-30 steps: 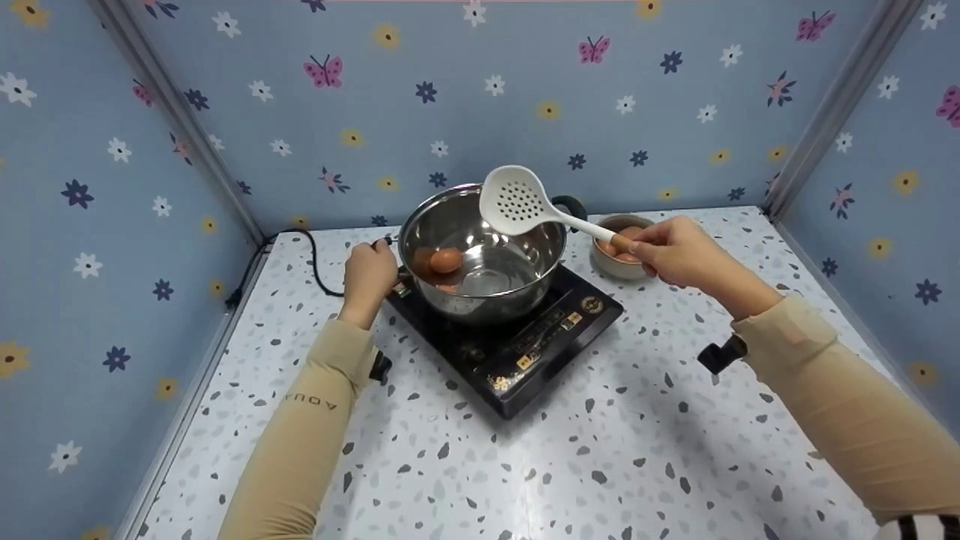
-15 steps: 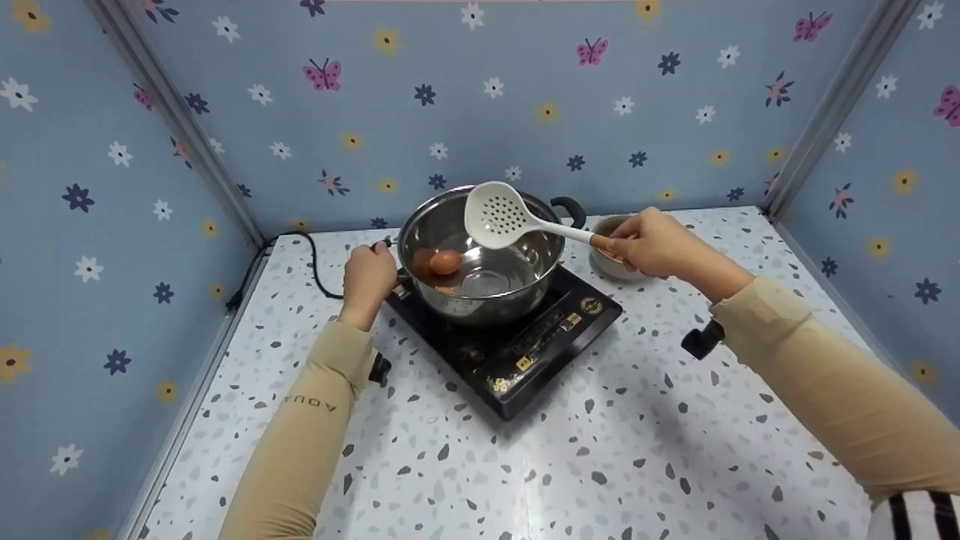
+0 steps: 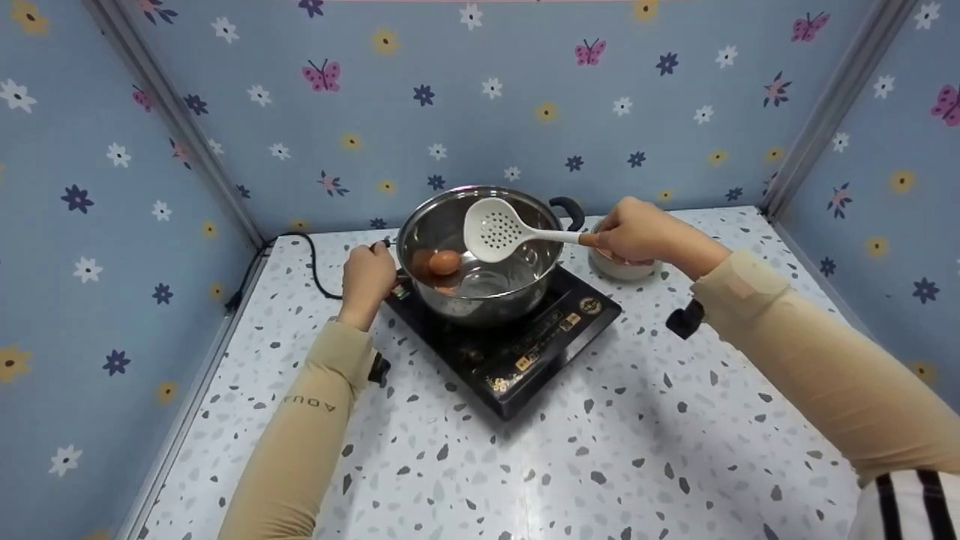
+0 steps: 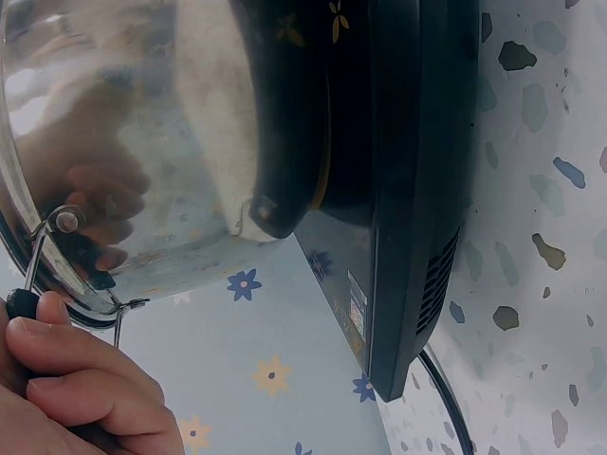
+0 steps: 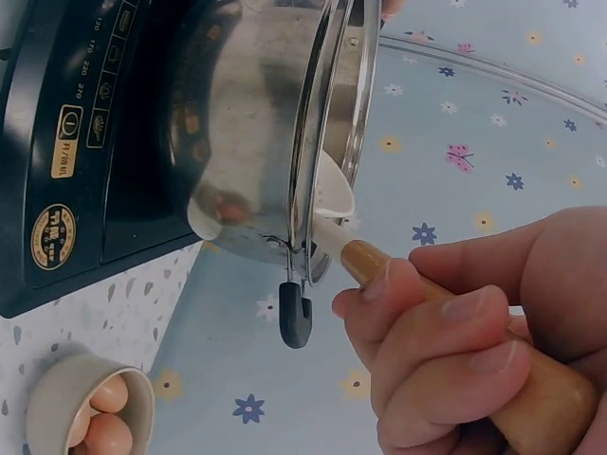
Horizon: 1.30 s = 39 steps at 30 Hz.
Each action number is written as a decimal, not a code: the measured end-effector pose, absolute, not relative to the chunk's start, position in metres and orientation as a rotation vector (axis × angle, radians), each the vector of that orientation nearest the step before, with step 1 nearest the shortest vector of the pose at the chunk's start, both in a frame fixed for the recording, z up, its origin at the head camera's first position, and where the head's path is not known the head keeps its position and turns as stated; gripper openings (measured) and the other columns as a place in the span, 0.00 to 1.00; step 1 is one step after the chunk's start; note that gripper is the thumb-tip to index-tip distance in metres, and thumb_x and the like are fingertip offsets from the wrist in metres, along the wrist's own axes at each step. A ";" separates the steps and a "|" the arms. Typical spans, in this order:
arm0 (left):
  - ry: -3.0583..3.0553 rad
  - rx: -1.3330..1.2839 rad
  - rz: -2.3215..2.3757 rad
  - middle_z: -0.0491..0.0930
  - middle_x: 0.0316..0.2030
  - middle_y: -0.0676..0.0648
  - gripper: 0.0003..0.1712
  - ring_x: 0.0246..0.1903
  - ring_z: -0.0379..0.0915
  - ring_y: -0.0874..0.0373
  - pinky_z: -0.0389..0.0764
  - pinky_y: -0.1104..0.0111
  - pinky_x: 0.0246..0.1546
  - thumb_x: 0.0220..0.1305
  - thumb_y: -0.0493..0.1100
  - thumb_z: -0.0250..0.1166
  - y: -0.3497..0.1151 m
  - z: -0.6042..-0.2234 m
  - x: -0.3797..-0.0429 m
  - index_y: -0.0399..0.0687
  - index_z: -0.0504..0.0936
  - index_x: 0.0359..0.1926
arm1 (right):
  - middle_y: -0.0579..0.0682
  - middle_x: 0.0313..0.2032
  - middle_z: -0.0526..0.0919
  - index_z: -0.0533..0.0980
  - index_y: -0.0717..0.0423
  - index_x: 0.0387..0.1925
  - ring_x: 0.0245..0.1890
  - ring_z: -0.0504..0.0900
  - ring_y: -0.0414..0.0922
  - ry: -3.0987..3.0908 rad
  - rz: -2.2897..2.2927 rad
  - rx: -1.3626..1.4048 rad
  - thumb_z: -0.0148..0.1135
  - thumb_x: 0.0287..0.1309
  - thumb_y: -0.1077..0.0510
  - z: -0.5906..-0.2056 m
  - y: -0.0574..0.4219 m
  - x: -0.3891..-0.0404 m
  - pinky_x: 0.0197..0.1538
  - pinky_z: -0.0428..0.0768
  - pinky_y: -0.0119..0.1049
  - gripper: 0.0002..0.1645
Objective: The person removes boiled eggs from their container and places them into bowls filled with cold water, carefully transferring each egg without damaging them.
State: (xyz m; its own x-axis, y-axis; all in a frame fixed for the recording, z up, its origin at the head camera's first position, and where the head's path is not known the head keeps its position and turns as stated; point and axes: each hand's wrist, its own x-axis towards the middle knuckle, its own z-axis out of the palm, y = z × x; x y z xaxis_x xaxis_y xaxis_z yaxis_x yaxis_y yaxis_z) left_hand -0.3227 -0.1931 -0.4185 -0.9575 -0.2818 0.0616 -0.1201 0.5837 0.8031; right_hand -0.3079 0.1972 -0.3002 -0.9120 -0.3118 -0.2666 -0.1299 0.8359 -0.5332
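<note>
A steel pot (image 3: 487, 301) stands on a black induction cooker (image 3: 517, 358). Inside it, toward the left, lies a brown egg (image 3: 445, 262). My left hand (image 3: 369, 276) grips the pot's left handle; in the left wrist view its fingers (image 4: 90, 384) curl round the black grip. With my right hand (image 3: 637, 232) I hold a white slotted skimmer (image 3: 495, 229) by its wooden handle (image 5: 541, 403). The skimmer's perforated head overlaps the pot's opening in the head view and dips just inside the rim in the right wrist view.
Behind my right hand a small bowl (image 3: 622, 268) sits on the speckled tabletop (image 3: 600, 450); several brown eggs (image 5: 108, 436) lie in it. The pot's right handle (image 3: 568, 213) sticks out near the skimmer. A black cord (image 3: 313, 262) runs along the left. Flowered walls enclose the table.
My right hand has moved left and slightly forward, bringing the skimmer's head down and left over the pot. The bowl is now more covered by that hand. My left hand stays on the handle.
</note>
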 end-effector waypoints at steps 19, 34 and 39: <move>-2.624 0.316 -1.318 0.75 0.29 0.42 0.27 0.27 0.71 0.50 0.74 0.56 0.38 0.88 0.48 0.40 -0.196 -0.420 -0.323 0.33 0.79 0.45 | 0.43 0.12 0.77 0.84 0.60 0.26 0.08 0.66 0.36 2.606 -0.455 -0.288 0.63 0.79 0.48 -0.279 0.165 -0.328 0.16 0.66 0.29 0.26; -2.629 0.357 -1.313 0.75 0.33 0.39 0.29 0.32 0.73 0.45 0.74 0.53 0.41 0.88 0.49 0.40 -0.193 -0.420 -0.323 0.30 0.80 0.49 | 0.47 0.18 0.84 0.85 0.62 0.34 0.09 0.66 0.37 2.539 -0.479 -0.216 0.66 0.77 0.46 -0.282 0.144 -0.336 0.16 0.68 0.32 0.23; -2.626 0.355 -1.313 0.75 0.32 0.41 0.28 0.30 0.72 0.47 0.74 0.55 0.38 0.88 0.49 0.40 -0.194 -0.420 -0.323 0.32 0.79 0.46 | 0.46 0.18 0.83 0.86 0.59 0.37 0.10 0.64 0.37 2.493 -0.542 -0.194 0.67 0.77 0.45 -0.285 0.141 -0.336 0.17 0.68 0.34 0.21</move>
